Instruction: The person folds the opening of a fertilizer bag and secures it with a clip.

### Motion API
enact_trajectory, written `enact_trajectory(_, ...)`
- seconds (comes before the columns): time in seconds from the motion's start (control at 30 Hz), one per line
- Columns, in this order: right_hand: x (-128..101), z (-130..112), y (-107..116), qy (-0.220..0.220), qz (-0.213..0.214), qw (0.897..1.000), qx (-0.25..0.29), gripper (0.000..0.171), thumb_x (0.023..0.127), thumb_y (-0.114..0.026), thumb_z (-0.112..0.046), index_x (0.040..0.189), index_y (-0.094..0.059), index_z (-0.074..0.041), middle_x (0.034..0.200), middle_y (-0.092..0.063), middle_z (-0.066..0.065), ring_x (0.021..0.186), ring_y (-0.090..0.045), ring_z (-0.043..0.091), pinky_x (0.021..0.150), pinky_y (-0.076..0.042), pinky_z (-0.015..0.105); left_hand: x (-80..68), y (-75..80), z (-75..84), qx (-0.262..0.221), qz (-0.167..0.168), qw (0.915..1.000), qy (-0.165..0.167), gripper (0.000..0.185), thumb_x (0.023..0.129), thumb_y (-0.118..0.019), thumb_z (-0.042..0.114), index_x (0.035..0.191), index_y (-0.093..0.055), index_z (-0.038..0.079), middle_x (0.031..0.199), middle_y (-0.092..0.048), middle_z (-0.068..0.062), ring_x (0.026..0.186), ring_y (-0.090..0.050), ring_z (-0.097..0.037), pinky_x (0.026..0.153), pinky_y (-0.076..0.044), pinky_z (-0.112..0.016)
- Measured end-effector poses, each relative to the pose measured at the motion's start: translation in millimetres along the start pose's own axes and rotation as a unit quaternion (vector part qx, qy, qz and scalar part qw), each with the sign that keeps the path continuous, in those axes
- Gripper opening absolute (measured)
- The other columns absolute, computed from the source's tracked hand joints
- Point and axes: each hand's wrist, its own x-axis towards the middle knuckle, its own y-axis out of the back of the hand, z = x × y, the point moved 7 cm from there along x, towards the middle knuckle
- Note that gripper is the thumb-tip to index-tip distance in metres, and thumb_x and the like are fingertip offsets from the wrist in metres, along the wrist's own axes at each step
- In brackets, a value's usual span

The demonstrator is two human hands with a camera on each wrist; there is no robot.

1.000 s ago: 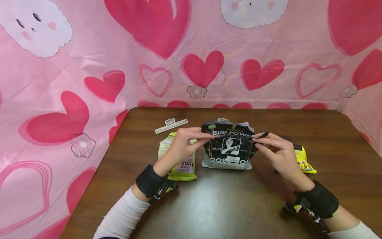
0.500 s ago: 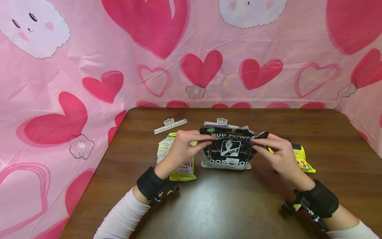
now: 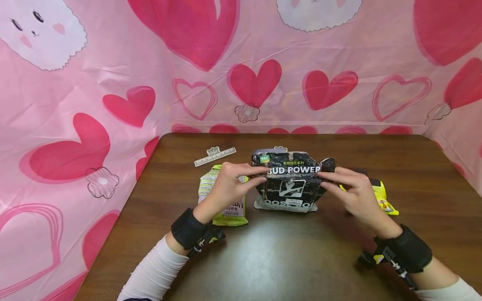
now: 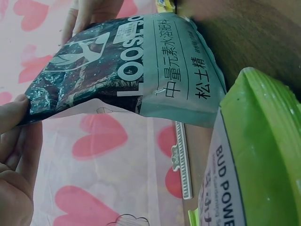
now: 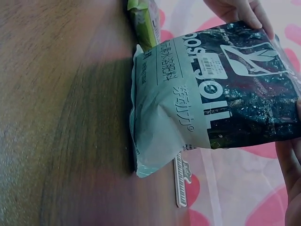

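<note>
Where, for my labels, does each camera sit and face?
Head: head-worn, facing forward and down at the table; left hand, right hand and sleeves show.
Left wrist: on that wrist, facing the printed bag; left hand at left, right hand at top.
Right wrist: on that wrist, facing the bag; right hand at right, left hand at top.
Both wrist views share the bag.

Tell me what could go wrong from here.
The black-and-white plastic bag might slip or tip, as the left grip and right grip pinch only its upper sides. The bright-green plastic packet could get nudged, since it lies beside the bag, near the left grip.
</note>
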Motion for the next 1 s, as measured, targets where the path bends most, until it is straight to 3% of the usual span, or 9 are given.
enact_trajectory(0.23,-1,1,0,0.001,0.002,1.000,-0.015,0.041,0.070,-0.075,0.020,0.108,-0.075,0.002,0.074,-0.055,-0.005,0.068,-0.040,0.002,0.054,-0.032,0.022,-1.1,0.2,-2.9,-0.004,-0.002,0.9998,0.020,0.023,0.086,-0.077,0.013,0.108,-0.078,0.010,0.097,-0.078,-0.005,0.084,-0.074,-0.009,0.064,-0.054,-0.028)
enact_trajectory(0.37,0,-2,0,0.001,-0.001,1.000,-0.017,0.043,0.072,-0.077,0.016,0.110,-0.076,-0.003,0.073,-0.051,-0.008,0.066,-0.038,0.001,0.055,-0.031,0.020,-1.5,2.4,-1.0,0.020,0.011,0.9997,0.008,0.020,0.084,-0.078,0.014,0.105,-0.079,0.010,0.094,-0.079,-0.004,0.079,-0.074,-0.008,0.059,-0.049,-0.025)
enact_trajectory(0.6,-1,-4,1,0.025,0.009,0.999,-0.033,0.048,0.072,-0.079,0.013,0.114,-0.075,-0.009,0.080,-0.065,-0.005,0.070,-0.045,0.000,0.057,-0.034,0.019,-2.3,2.1,1.7,0.037,0.010,0.9992,-0.014,0.016,0.084,-0.078,0.012,0.100,-0.080,0.010,0.086,-0.079,-0.002,0.068,-0.068,-0.007,0.055,-0.037,-0.018)
enact_trajectory(0.73,-1,-5,0,0.038,0.007,0.998,-0.045,0.047,0.071,-0.079,0.013,0.112,-0.076,-0.010,0.081,-0.067,-0.004,0.068,-0.045,-0.002,0.056,-0.034,0.018,-2.7,1.7,2.4,0.052,0.005,0.9984,-0.020,0.015,0.084,-0.078,0.012,0.099,-0.080,0.009,0.086,-0.079,-0.003,0.068,-0.069,-0.007,0.065,-0.050,-0.024)
enact_trajectory(0.83,-1,-6,0,0.041,0.003,0.998,-0.056,0.045,0.071,-0.080,0.012,0.111,-0.077,-0.010,0.085,-0.072,0.000,0.073,-0.051,-0.004,0.059,-0.038,0.014,-3.2,1.4,6.3,0.093,-0.001,0.9947,-0.043,0.015,0.085,-0.078,0.014,0.099,-0.080,0.010,0.084,-0.078,-0.002,0.066,-0.068,-0.007,0.073,-0.055,-0.030)
enact_trajectory(1.0,-1,-7,1,0.043,0.004,0.995,-0.090,0.041,0.072,-0.080,0.009,0.107,-0.078,-0.011,0.095,-0.077,0.008,0.095,-0.060,-0.016,0.079,-0.044,0.003,-3.9,0.7,17.1,0.176,-0.006,0.9793,-0.100,0.014,0.085,-0.077,0.017,0.097,-0.080,0.010,0.080,-0.076,0.001,0.060,-0.058,-0.006,0.061,-0.049,-0.024)
